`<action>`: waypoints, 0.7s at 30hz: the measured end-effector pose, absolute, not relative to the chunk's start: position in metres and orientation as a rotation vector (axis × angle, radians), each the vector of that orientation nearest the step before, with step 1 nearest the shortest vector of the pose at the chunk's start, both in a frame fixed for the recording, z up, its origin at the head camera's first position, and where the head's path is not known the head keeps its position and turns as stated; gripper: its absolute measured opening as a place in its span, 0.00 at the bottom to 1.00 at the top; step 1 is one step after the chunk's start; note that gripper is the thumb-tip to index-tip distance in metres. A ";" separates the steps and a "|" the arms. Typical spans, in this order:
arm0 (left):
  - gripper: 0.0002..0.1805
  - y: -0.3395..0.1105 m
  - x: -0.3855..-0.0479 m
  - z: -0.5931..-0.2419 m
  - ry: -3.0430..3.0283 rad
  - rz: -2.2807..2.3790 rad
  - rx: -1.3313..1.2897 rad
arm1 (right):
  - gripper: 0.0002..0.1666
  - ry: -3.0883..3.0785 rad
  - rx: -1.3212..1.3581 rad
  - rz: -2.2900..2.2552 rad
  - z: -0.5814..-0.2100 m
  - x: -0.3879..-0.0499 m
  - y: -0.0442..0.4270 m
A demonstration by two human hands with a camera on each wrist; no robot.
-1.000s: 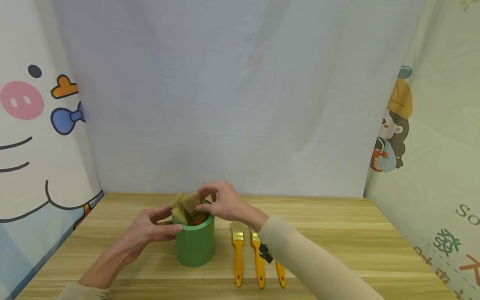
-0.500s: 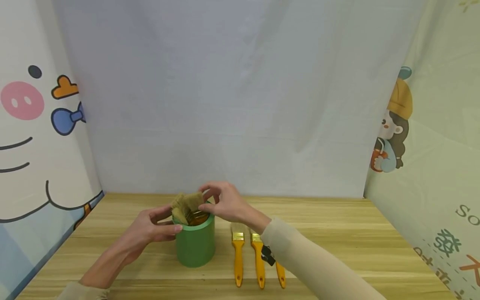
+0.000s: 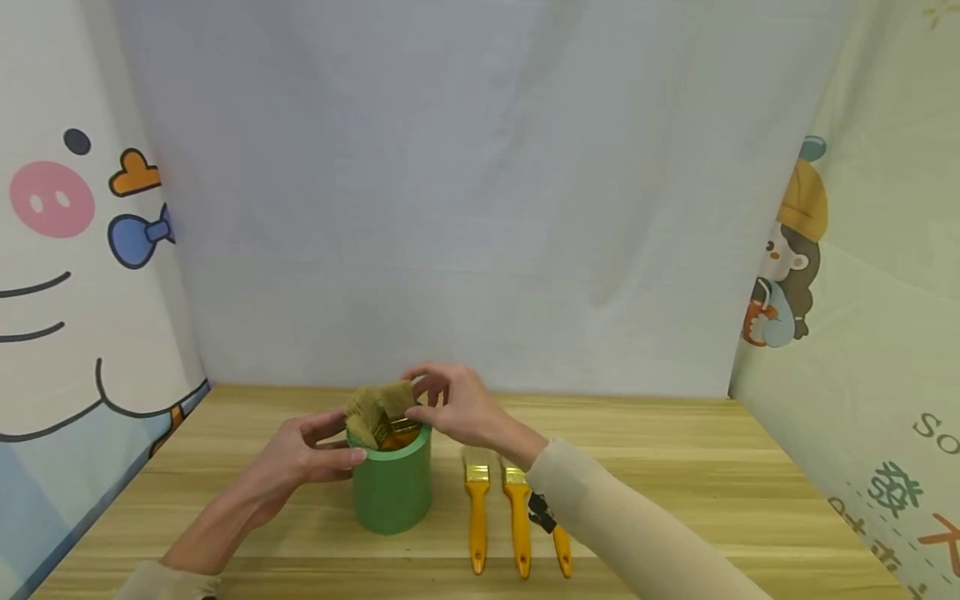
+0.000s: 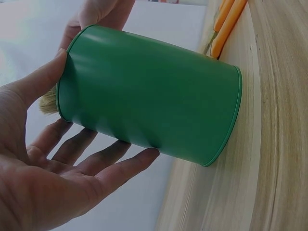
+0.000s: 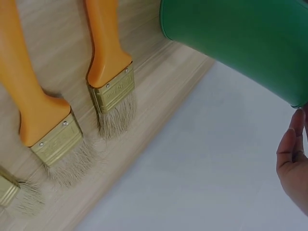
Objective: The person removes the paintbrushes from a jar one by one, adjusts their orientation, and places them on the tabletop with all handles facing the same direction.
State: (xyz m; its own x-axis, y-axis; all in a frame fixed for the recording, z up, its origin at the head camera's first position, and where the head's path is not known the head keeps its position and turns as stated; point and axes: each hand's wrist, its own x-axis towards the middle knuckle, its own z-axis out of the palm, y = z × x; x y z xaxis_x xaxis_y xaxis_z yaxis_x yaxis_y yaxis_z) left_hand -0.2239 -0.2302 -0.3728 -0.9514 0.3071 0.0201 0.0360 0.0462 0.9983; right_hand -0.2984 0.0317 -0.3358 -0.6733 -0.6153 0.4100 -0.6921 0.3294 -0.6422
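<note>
A green cylindrical container (image 3: 392,492) stands upright on the table, with several paintbrushes (image 3: 366,417) in it, bristles up. My left hand (image 3: 296,454) holds the container from its left, thumb at the rim; in the left wrist view its fingers (image 4: 103,159) lie along the green wall. At the rim's far right side, my right hand (image 3: 461,408) pinches one paintbrush (image 3: 396,400) near its metal band, bristles showing above the rim. In the right wrist view only part of the right hand (image 5: 293,168) shows beside the container. The handles inside are mostly hidden.
Right of the container, three yellow-handled paintbrushes lie side by side: a left one (image 3: 477,525), a middle one (image 3: 520,529) and a right one (image 3: 562,550) partly covered by the right sleeve (image 3: 600,508). A pale cloth backdrop (image 3: 465,208) rises behind the wooden table (image 3: 675,467).
The right hand has shifted slightly right, and the pinched paintbrush has moved right with it inside the container, apart from the other bristles. The left hand and the container stay nearly still.
</note>
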 end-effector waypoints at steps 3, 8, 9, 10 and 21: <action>0.45 -0.231 -0.224 -0.373 2.115 2.012 0.358 | 0.23 -2.470 1.239 1.265 -0.336 -0.299 0.031; 0.45 -0.231 -0.224 -0.373 2.120 2.017 0.365 | 0.23 -2.430 1.263 1.287 -0.333 -0.300 0.031; 0.45 -0.231 -0.224 -0.374 2.122 2.017 0.367 | 0.23 -2.424 1.266 1.293 -0.333 -0.300 0.031; 0.45 -0.232 -0.225 -0.374 2.124 2.017 0.369 | 0.23 -2.419 1.266 1.295 -0.332 -0.299 0.032; 0.45 -0.230 -0.223 -0.373 2.121 2.024 0.374 | 0.22 -2.311 1.248 1.397 -0.322 -0.296 0.031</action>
